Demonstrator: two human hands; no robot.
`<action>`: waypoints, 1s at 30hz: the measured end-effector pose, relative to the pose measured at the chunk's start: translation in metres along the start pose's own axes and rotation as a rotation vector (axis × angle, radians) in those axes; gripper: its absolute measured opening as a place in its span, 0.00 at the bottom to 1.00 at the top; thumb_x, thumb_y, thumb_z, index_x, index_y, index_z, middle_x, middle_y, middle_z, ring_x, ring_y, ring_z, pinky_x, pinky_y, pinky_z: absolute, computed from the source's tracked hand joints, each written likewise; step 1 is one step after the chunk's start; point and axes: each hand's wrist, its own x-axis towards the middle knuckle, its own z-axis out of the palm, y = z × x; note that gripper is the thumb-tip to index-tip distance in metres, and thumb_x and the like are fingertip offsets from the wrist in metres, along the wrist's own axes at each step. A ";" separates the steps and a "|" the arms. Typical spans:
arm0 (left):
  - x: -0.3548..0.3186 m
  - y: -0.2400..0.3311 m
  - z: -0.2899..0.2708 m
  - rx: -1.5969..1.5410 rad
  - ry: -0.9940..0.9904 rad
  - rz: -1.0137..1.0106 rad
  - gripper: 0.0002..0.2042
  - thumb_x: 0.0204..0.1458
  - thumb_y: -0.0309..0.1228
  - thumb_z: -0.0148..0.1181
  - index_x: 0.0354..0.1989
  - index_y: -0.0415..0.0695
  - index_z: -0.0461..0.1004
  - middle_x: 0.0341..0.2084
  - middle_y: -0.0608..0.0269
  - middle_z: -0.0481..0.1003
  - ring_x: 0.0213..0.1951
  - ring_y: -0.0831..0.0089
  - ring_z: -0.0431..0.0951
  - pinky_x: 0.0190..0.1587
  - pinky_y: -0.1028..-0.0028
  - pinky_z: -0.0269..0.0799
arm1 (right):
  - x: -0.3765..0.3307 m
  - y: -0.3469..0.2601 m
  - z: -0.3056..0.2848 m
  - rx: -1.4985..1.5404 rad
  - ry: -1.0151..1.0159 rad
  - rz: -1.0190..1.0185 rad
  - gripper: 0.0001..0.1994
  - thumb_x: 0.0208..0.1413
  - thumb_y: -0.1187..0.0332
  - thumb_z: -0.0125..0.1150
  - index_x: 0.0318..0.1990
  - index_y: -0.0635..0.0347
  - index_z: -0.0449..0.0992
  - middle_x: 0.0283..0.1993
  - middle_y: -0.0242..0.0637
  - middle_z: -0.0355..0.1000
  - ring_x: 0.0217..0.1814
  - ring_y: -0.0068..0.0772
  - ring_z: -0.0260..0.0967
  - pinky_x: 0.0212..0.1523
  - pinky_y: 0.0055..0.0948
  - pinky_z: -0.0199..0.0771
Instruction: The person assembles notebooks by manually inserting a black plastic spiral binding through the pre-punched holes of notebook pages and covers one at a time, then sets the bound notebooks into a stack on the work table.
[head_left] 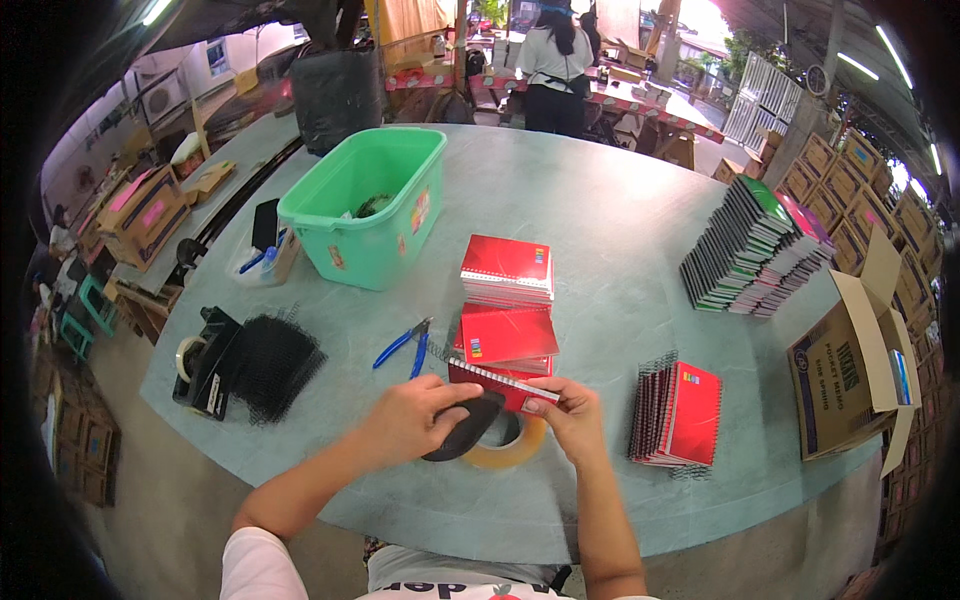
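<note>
My right hand (570, 415) pinches the right end of a small red notebook (515, 393), tilted with its punched white edge upward. At the notebook's left end my left hand (432, 412) has its fingers closed against the cover. A black spiral coil (436, 350) sticks out past that end. Beneath my left fingers is a dark, flat rounded piece (465, 432), partly hidden. A roll of tan tape (520, 450) lies under the notebook. Blue-handled pliers (405, 343) rest just left of it. Behind stand red notebooks in a near stack (508, 335) and a far stack (507, 262).
A tape dispenser (205, 365) and a heap of black coils (270, 365) lie left, below a green bin (365, 245). To the right are coiled red notebooks (690, 415), a tall notebook stack (740, 245) and an open carton (840, 375). A person (555, 65) stands beyond the table.
</note>
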 end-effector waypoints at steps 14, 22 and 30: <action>0.020 0.001 0.019 -0.063 0.057 0.235 0.17 0.45 0.24 0.62 0.47 0.44 0.75 0.30 0.55 0.76 0.33 0.62 0.77 0.39 0.69 0.72 | -0.003 0.001 0.000 -0.010 -0.049 -0.008 0.12 0.54 0.82 0.54 0.46 0.64 0.75 0.41 0.31 0.75 0.43 0.17 0.69 0.44 0.20 0.70; 0.030 0.014 0.025 -0.178 0.117 0.205 0.16 0.45 0.23 0.62 0.45 0.42 0.76 0.35 0.57 0.77 0.37 0.66 0.77 0.42 0.70 0.72 | -0.003 0.003 0.000 -0.113 -0.046 -0.055 0.12 0.52 0.81 0.58 0.45 0.64 0.74 0.39 0.30 0.75 0.40 0.17 0.69 0.42 0.19 0.71; 0.029 0.018 0.020 -0.212 0.184 0.154 0.17 0.45 0.24 0.62 0.47 0.43 0.74 0.33 0.57 0.76 0.36 0.62 0.77 0.38 0.70 0.73 | -0.004 0.008 -0.008 -0.118 -0.025 0.032 0.12 0.49 0.82 0.60 0.42 0.64 0.76 0.38 0.31 0.76 0.40 0.17 0.70 0.41 0.20 0.71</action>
